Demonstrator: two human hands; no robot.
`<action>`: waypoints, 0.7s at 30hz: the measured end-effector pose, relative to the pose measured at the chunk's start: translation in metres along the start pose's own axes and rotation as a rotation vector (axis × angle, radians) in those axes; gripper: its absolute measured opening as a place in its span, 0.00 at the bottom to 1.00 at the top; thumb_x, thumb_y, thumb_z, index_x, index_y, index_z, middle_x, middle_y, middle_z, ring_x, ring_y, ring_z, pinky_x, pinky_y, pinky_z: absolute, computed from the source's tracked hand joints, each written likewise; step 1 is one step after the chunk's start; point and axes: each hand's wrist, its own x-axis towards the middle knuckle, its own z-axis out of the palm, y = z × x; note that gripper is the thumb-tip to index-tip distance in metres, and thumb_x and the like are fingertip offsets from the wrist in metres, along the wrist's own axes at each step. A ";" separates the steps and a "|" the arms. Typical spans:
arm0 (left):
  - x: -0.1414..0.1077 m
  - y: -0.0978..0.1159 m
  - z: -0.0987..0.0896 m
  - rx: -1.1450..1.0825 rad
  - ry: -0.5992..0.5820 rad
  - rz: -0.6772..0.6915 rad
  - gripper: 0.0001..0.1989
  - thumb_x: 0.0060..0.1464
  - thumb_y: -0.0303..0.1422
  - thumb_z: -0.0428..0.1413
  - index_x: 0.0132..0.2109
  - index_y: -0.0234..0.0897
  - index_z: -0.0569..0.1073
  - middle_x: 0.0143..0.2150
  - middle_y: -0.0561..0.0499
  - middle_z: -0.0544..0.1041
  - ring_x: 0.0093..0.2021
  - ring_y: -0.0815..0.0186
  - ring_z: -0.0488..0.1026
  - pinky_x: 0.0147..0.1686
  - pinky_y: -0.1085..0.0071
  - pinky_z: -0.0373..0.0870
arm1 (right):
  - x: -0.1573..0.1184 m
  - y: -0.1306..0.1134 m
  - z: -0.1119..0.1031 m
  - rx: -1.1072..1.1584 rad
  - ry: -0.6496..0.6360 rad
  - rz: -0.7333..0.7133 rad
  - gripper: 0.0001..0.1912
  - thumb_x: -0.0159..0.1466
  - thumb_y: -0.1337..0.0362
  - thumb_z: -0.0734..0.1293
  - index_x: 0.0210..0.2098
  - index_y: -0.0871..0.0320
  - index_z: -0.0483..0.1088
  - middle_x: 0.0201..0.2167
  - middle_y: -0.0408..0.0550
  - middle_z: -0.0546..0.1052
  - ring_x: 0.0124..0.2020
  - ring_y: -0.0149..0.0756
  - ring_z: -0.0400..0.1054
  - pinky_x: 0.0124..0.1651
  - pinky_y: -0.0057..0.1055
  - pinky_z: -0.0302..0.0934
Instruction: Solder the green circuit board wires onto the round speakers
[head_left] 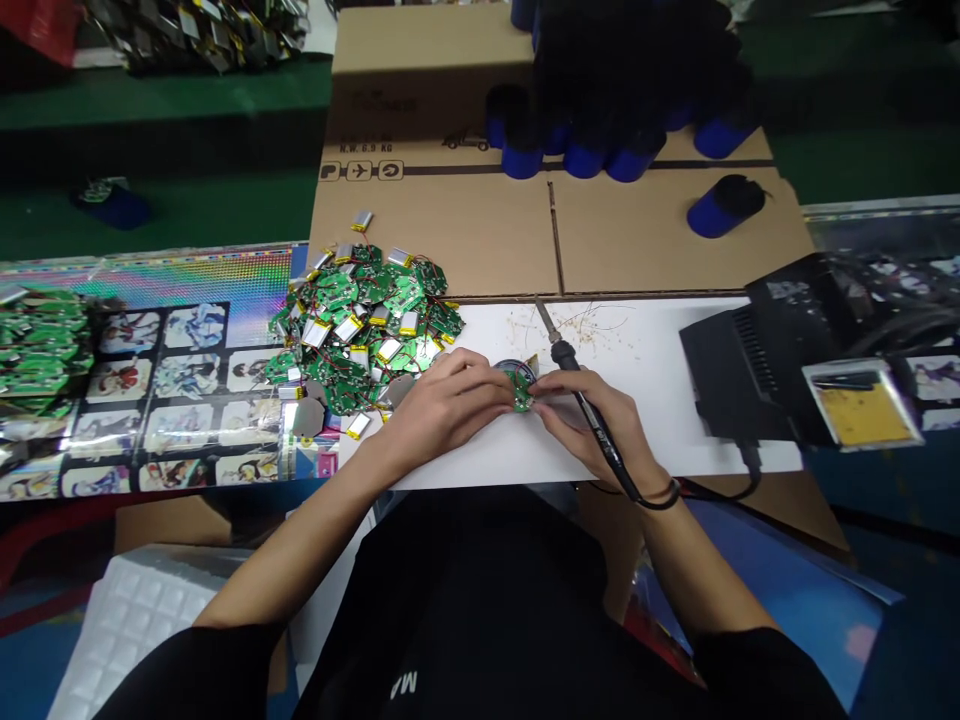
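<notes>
Head view: we look down on a long bench, with a flattened cardboard box [442,230] across the far side and dark-capped blue cylinders [727,205] standing on it, one lying on its side. To the left lies a holographic printed sheet [150,380]; to the right sits a black soldering station [757,360] with a yellow sponge tray [862,415].

In front of us, a white board [645,340] carries scattered wire clippings [577,330]. A heap of green circuit boards wired to silver pouch batteries [360,330] spills over its left edge, just beside our left hand [442,400].

That hand is curled, its fingertips closed on a small green circuit board [520,392], which has thin wires and sits near the middle of the white board, just in front of a round metal disc [514,370]. Our right hand [592,425] grips a black soldering iron [564,356] like a pen, its tip pointing toward the cardboard and well apart from the circuit board.

We have open white surface to the right, up to the station; the near edge runs just under our wrists.
</notes>
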 end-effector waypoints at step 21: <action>0.034 0.021 -0.021 0.328 -0.279 0.037 0.10 0.76 0.33 0.54 0.46 0.35 0.77 0.44 0.46 0.81 0.47 0.57 0.73 0.47 0.61 0.62 | -0.013 -0.018 0.016 -0.003 0.242 0.070 0.15 0.68 0.70 0.73 0.51 0.48 0.74 0.43 0.45 0.85 0.43 0.41 0.81 0.49 0.40 0.77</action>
